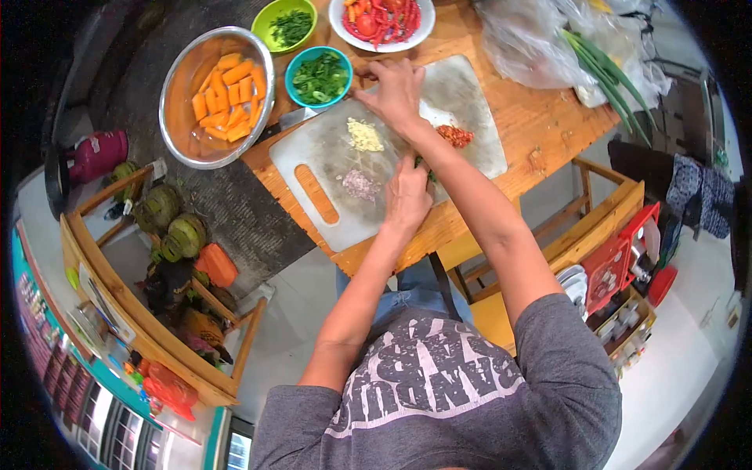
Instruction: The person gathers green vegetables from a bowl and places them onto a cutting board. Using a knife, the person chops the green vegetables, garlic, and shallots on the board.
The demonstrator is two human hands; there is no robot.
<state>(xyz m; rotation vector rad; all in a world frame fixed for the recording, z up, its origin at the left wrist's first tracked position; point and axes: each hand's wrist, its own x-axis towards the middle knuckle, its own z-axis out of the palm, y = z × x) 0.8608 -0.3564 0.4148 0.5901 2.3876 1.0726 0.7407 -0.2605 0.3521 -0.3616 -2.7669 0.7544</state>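
My right hand [395, 88] reaches over the far edge of a white cutting board [294, 184], its fingers bent round something dark that I cannot make out. A metal blade [298, 117] lies at the board's left far edge, pointing away from that hand; its other end is hidden. My left hand [409, 194] is closed near the board's front edge, with a bit of green at its fingertips, partly covered by my right forearm. On the board sit piles of chopped pale yellow garlic [364, 135], minced purplish shallot [360, 185] and chopped red chili [456, 135].
Beyond the board stand a teal bowl [347, 64] of sliced greens, a lime bowl [262, 25] and a white bowl [427, 23] of red chilies and tomatoes. A steel bowl [164, 106] holds carrot pieces in water. Spring onions [607, 74] and plastic bags [521, 47] lie right.
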